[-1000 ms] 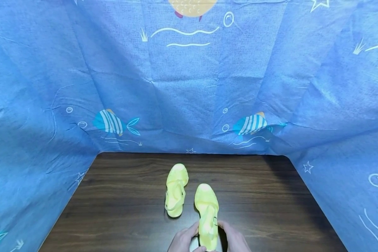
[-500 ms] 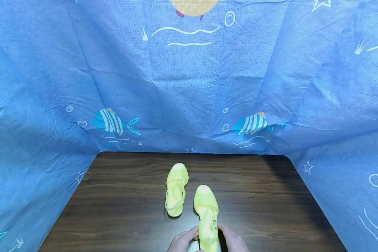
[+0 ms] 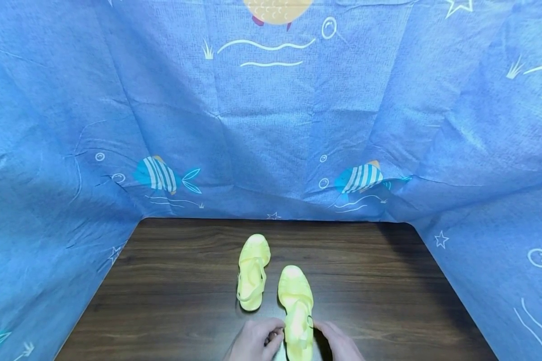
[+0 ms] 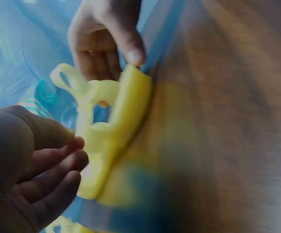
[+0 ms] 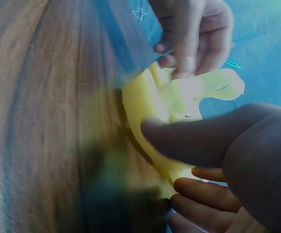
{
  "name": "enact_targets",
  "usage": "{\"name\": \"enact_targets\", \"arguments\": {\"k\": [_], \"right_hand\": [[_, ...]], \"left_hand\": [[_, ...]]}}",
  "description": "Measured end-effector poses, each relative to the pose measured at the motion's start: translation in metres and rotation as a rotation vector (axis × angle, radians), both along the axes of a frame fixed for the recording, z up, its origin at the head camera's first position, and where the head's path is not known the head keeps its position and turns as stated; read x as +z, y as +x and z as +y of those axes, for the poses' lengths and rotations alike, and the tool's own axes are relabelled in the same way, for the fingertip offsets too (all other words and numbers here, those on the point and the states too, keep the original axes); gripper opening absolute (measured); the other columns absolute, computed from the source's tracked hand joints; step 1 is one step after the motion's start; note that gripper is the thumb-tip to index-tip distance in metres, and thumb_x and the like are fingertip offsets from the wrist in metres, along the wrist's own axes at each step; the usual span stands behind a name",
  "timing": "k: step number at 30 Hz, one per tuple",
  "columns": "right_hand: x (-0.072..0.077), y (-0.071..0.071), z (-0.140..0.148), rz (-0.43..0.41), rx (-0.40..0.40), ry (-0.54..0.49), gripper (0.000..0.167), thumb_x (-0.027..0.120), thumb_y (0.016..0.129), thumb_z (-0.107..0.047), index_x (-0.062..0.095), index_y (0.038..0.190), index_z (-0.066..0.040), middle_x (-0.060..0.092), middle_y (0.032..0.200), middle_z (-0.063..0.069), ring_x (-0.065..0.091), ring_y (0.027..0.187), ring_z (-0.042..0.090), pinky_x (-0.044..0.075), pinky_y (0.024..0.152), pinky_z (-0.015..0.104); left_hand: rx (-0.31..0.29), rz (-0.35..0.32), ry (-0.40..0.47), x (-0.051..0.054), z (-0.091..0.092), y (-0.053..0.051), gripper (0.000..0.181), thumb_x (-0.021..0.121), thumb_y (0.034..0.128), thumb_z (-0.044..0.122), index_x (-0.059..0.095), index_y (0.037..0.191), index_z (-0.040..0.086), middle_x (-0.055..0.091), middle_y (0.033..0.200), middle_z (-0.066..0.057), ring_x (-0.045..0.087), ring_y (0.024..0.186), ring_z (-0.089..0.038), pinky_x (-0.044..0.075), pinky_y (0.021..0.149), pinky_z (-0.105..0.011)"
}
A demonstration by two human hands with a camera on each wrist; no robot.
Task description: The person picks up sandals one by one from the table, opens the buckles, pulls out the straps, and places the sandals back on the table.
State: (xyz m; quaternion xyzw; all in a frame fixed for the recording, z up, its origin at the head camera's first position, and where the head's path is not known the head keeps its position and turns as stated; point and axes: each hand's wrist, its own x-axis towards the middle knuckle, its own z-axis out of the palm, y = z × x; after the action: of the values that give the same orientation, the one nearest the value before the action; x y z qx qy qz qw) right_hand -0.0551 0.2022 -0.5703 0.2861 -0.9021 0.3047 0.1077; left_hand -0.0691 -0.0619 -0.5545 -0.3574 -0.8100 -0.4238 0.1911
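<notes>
Two pale yellow closed-toe sandals with back straps are on the table in the head view. The nearer sandal (image 3: 295, 293) is between both hands, toe pointing away. At its left side, my left hand (image 3: 255, 340) has its thumb and forefinger pinched together at the strap, other fingers curled. My right hand (image 3: 339, 343) grips the right side; in the right wrist view its thumb lies over the sandal (image 5: 145, 104) and its fingers reach the other side. A small ring-like buckle (image 3: 309, 321) shows on the strap. The farther sandal (image 3: 253, 273) lies untouched to the left.
The dark wood-grain table (image 3: 171, 281) has rounded far corners. Behind it and on both sides hangs a blue cloth (image 3: 271, 135) printed with fish and stars. A pale patch (image 3: 280, 353) shows beside the nearer sandal at the bottom edge.
My left hand has shifted slightly left and its fingers have curled in, the thumb no longer behind the heel. The nearer sandal has moved slightly toward me; the farther one stays put.
</notes>
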Motion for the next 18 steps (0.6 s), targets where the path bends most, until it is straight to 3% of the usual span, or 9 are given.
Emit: {"name": "enact_targets", "arguments": {"k": [3,6,9,11,13,16,18], "right_hand": [[0.005,0.0,0.0,-0.032,-0.009,-0.008,0.056,0.087,0.082,-0.03,0.068,0.13,-0.007,0.071,0.117,-0.003,0.067,0.107,0.009,0.058,0.081,0.029],[0.009,-0.001,0.0,-0.077,-0.035,-0.055,0.037,0.079,0.091,-0.015,0.069,0.126,-0.008,0.07,0.115,-0.004,0.067,0.103,0.008,0.059,0.081,0.029],[0.012,-0.001,-0.002,-0.157,-0.068,-0.148,0.025,0.073,0.097,-0.012,0.07,0.122,-0.008,0.07,0.109,-0.005,0.067,0.096,0.004,0.06,0.076,0.027],[0.013,0.0,-0.004,-0.213,-0.095,-0.204,0.02,0.072,0.099,-0.014,0.07,0.118,-0.007,0.07,0.104,-0.006,0.066,0.091,0.001,0.06,0.072,0.025],[0.015,0.0,-0.006,-0.266,-0.135,-0.234,0.018,0.071,0.101,-0.02,0.07,0.115,-0.009,0.07,0.099,-0.008,0.065,0.086,-0.003,0.059,0.068,0.024],[0.015,-0.001,-0.011,-0.275,-0.185,-0.248,0.016,0.074,0.098,-0.025,0.071,0.107,-0.011,0.068,0.093,-0.012,0.063,0.079,-0.006,0.058,0.064,0.022],[0.013,-0.001,-0.014,-0.255,-0.206,-0.249,0.016,0.077,0.096,-0.025,0.071,0.103,-0.012,0.067,0.089,-0.014,0.063,0.075,-0.006,0.057,0.062,0.022]], "left_hand": [[-0.002,0.066,-0.024,0.014,0.005,-0.006,0.021,0.081,0.0812,-0.005,0.075,0.094,0.011,0.071,0.082,0.007,0.06,0.075,0.007,0.047,0.07,-0.004],[-0.043,0.127,-0.041,0.023,0.013,-0.015,0.022,0.082,0.0821,-0.003,0.077,0.101,0.008,0.076,0.094,0.003,0.068,0.085,-0.003,0.053,0.08,-0.011],[-0.085,0.155,-0.1,0.027,0.022,-0.024,0.021,0.081,0.0853,-0.001,0.078,0.103,0.008,0.077,0.101,0.003,0.07,0.094,-0.009,0.054,0.087,-0.017],[-0.097,0.169,-0.191,0.029,0.028,-0.028,0.018,0.079,0.0895,0.003,0.079,0.106,0.01,0.077,0.105,0.004,0.07,0.1,-0.01,0.054,0.09,-0.021],[-0.09,0.192,-0.337,0.03,0.032,-0.032,0.022,0.076,0.0924,0.007,0.079,0.112,0.015,0.077,0.112,0.007,0.069,0.107,-0.01,0.054,0.092,-0.024],[-0.086,0.213,-0.562,0.033,0.036,-0.037,0.035,0.076,0.0899,0.008,0.078,0.122,0.022,0.074,0.124,0.012,0.065,0.121,-0.013,0.054,0.097,-0.03],[-0.104,0.198,-0.658,0.036,0.038,-0.039,0.045,0.077,0.088,0.007,0.076,0.128,0.027,0.072,0.128,0.016,0.062,0.129,-0.015,0.053,0.102,-0.033]]}}
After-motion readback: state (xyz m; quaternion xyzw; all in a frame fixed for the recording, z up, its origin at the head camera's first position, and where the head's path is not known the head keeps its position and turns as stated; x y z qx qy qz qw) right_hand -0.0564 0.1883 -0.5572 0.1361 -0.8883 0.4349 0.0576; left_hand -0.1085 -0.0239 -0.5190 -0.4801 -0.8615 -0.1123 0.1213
